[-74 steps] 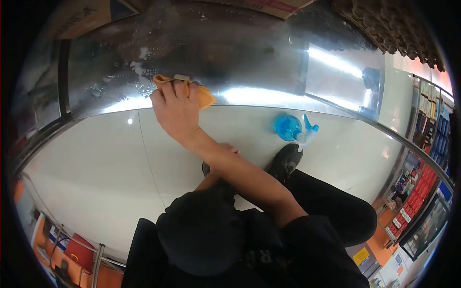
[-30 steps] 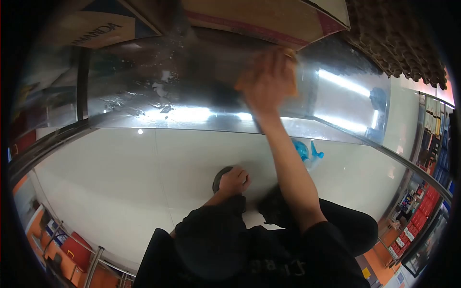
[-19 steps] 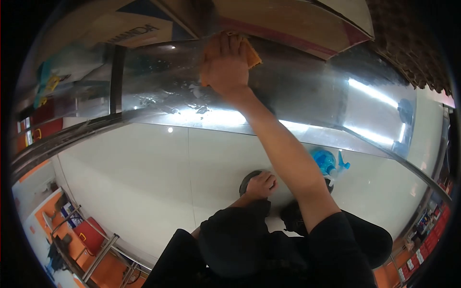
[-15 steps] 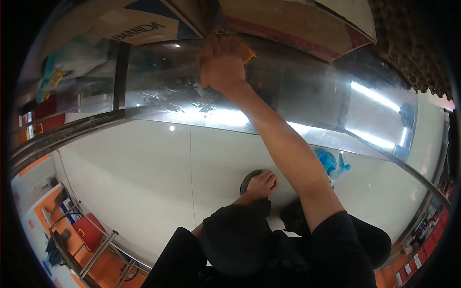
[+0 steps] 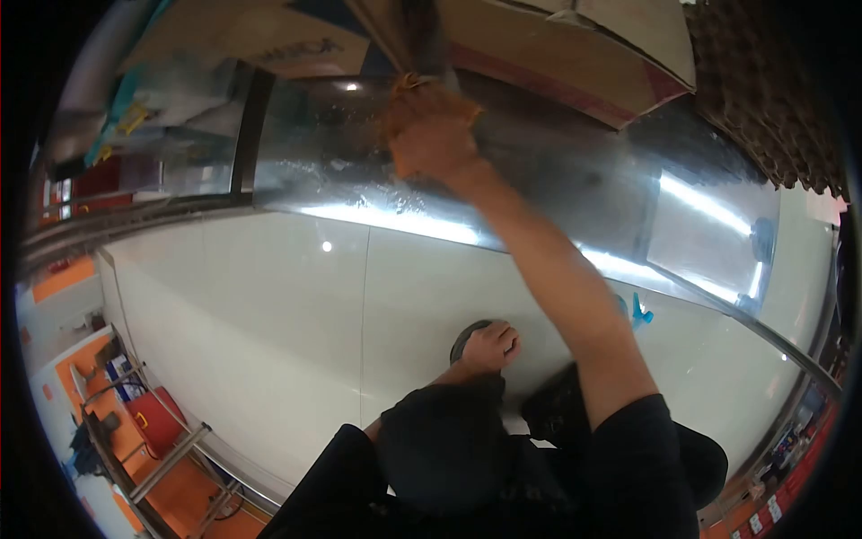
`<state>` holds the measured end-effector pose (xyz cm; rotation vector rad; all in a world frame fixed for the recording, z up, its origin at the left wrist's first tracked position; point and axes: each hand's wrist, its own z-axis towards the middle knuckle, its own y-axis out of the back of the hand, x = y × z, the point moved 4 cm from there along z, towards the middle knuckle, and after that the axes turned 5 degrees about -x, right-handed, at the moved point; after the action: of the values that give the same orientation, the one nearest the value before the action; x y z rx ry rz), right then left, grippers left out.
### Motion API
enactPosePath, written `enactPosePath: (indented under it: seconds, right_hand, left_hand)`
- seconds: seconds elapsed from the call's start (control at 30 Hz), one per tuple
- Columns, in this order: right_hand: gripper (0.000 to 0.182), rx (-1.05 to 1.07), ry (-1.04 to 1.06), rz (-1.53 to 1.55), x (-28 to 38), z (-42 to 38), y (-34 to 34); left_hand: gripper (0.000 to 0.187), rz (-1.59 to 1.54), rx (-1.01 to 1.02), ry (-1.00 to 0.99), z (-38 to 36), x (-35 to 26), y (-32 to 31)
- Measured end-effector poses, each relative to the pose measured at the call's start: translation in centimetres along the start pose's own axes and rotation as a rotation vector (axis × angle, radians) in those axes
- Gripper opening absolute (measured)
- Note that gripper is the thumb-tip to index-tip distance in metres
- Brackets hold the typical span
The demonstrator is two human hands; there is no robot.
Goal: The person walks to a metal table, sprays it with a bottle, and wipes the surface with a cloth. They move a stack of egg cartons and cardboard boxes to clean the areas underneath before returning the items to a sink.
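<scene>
My right hand (image 5: 435, 136) is pressed with an orange cloth (image 5: 467, 110) against a shiny steel surface (image 5: 557, 171), near its upper edge below the cardboard boxes. Motion blurs the fingers, but the cloth shows around them. Wet streaks and droplets (image 5: 359, 184) glisten on the metal to the left of the cloth. Down by my shoe (image 5: 465, 340), my left hand (image 5: 491, 346) is curled into a loose fist, with nothing visible in it. A blue spray bottle (image 5: 640, 310) stands on the floor, mostly hidden behind my right forearm.
Cardboard boxes (image 5: 566, 54) overhang the steel surface. Stacked egg trays (image 5: 772, 108) are at the upper right. Pale floor tiles (image 5: 269, 305) lie below. A metal-framed chair (image 5: 171, 458) and a red object (image 5: 157, 420) are at the lower left.
My right hand and the cloth have shifted slightly right and down in view. The camera view has also moved a little, and my forearm now covers more of the spray bottle.
</scene>
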<state>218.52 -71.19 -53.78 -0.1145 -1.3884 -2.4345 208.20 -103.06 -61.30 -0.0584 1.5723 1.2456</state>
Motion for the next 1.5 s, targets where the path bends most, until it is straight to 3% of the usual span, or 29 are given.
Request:
enactPosePath:
  seconds: [0.1,0.17,0.23,0.3,0.4,0.53,0.6,0.67,0.73,0.83,0.93,1.0,1.13,1.17,1.23,1.3,1.37,1.4,1.5]
  right_hand:
    - [0.047,0.066,0.113,-0.215,-2.0,-2.5,2.0]
    - [0.048,0.037,-0.061,0.014,-3.5,-4.7,5.3]
    - [0.049,0.009,-0.148,0.059,-3.7,-7.4,7.3]
    - [0.051,0.039,-0.218,-0.074,-1.7,-8.7,8.1]
    - [0.053,0.048,-0.304,-0.118,2.0,-9.1,7.6]
    - [0.054,0.073,-0.395,-0.091,8.0,-5.6,4.2]
    - [0.048,-0.056,-0.406,-0.010,11.6,-2.7,0.1]
    - [0.043,0.037,-0.384,0.189,15.3,2.2,-3.3]
    - [0.037,-0.071,-0.171,0.032,19.1,6.4,-6.8]
    - [0.040,-0.109,-0.030,0.231,20.6,8.4,-8.1]
    - [0.039,-0.052,-0.103,0.007,16.8,5.1,-4.8]
    - [0.041,-0.197,-0.130,0.024,13.2,0.5,-1.4]
    - [0.035,-0.028,-0.461,-0.251,11.2,-4.9,2.4]
    - [0.035,-0.025,-0.536,-0.362,11.0,-4.8,2.2]
    - [0.035,-0.073,-0.471,-0.163,13.0,-3.3,-1.9]
    - [0.032,-0.317,-0.500,0.070,17.0,3.2,-6.5]
    - [0.026,-0.380,-0.546,0.132,21.9,9.4,-11.0]
    - [0.024,-0.291,-0.397,-0.053,23.9,11.5,-12.0]
    - [0.022,-0.015,-0.113,0.129,23.5,12.5,-13.3]
  left_hand:
    - [0.008,-0.049,-0.029,0.090,-0.2,1.4,2.0]
    - [0.009,-0.260,-0.103,0.491,-1.6,5.4,5.5]
    - [0.010,-0.130,-0.288,0.552,-4.6,11.3,10.4]
    - [0.014,0.243,-0.515,0.517,-7.8,15.3,16.7]
    - [0.045,0.656,-0.618,0.846,-14.5,20.4,22.3]
    - [0.053,0.785,-0.549,0.810,-16.6,21.5,22.1]
    - [0.054,0.765,-0.534,0.824,-17.0,21.7,22.5]
    - [0.055,0.747,-0.521,0.843,-17.2,21.8,22.7]
    - [0.056,0.719,-0.518,0.861,-17.1,21.9,21.9]
    - [0.057,0.730,-0.498,0.880,-17.7,22.3,22.3]
    - [0.059,0.711,-0.477,0.886,-17.2,22.2,22.1]
    - [0.060,0.714,-0.459,0.891,-17.2,22.0,22.4]
    - [0.061,0.709,-0.507,0.873,-16.8,21.8,22.5]
    - [0.061,0.717,-0.516,0.869,-16.3,22.1,22.6]
    - [0.061,0.718,-0.526,0.873,-16.7,21.8,22.5]
    - [0.061,0.723,-0.526,0.862,-17.3,22.4,22.1]
    - [0.061,0.697,-0.510,0.863,-17.3,22.2,22.3]
    - [0.061,0.705,-0.513,0.862,-17.4,22.2,22.4]
    - [0.061,0.701,-0.514,0.863,-17.8,21.6,22.1]
